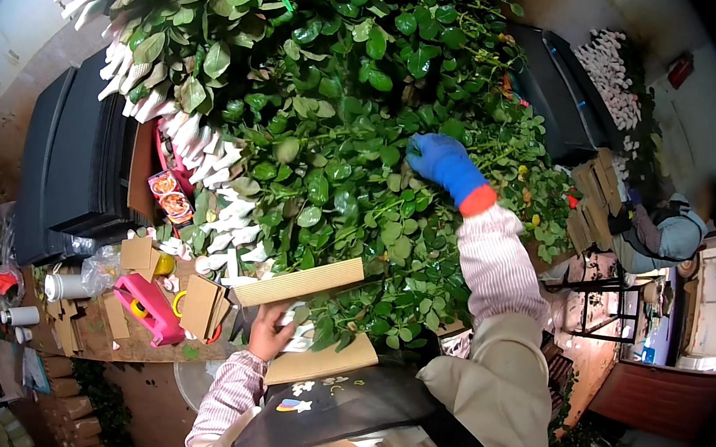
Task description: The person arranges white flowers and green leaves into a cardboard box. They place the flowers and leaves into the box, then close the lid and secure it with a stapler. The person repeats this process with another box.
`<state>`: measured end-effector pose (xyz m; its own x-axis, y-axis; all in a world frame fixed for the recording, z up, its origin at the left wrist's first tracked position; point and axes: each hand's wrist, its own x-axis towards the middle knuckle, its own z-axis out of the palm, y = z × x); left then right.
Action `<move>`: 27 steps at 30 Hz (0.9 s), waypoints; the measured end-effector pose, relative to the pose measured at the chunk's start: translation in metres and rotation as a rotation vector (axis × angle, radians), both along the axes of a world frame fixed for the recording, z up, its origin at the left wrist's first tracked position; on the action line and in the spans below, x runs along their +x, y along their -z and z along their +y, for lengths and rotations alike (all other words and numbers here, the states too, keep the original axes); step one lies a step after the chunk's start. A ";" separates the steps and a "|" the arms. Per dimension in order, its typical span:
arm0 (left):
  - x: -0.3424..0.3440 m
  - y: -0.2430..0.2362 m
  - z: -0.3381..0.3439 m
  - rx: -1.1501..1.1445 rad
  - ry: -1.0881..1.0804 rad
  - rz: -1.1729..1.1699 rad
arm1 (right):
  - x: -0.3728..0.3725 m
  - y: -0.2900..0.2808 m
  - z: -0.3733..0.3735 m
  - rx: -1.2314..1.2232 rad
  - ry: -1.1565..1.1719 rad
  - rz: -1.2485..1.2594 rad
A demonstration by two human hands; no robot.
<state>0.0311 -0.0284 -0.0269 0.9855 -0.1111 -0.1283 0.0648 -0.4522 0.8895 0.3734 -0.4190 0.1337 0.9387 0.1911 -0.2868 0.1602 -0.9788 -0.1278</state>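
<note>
My left hand (270, 334) is closed at the lower edge of a long corrugated cardboard strip (298, 280), beside white-sleeved rose heads; its fingertips are partly behind the strip. A brown paper sheet (320, 360) lies just right of that hand, near my apron. My right hand (436, 162), in a blue glove with an orange cuff, reaches into a big heap of leafy rose stems (318, 184) with fingers curled; what it grips is hidden by leaves. More white-sleeved heads (208, 145) line the left side of the heap.
Black board stacks (74, 156) stand left and at back right (559, 87). A pink tape dispenser (145, 310), cardboard pieces (203, 307) and a white thermos (68, 288) lie on the wooden table (149, 354). Another person (657, 235) is at the right, by a metal frame (596, 304).
</note>
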 end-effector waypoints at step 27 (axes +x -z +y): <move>-0.008 0.041 0.008 0.140 -0.003 -0.128 | -0.208 -0.084 0.004 0.616 -0.416 -0.483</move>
<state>0.0231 -0.0208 -0.0680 0.9950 -0.0984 -0.0159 -0.0435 -0.5719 0.8191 0.1656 -0.4149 0.2178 0.7510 0.5333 0.3894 0.6603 -0.6092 -0.4391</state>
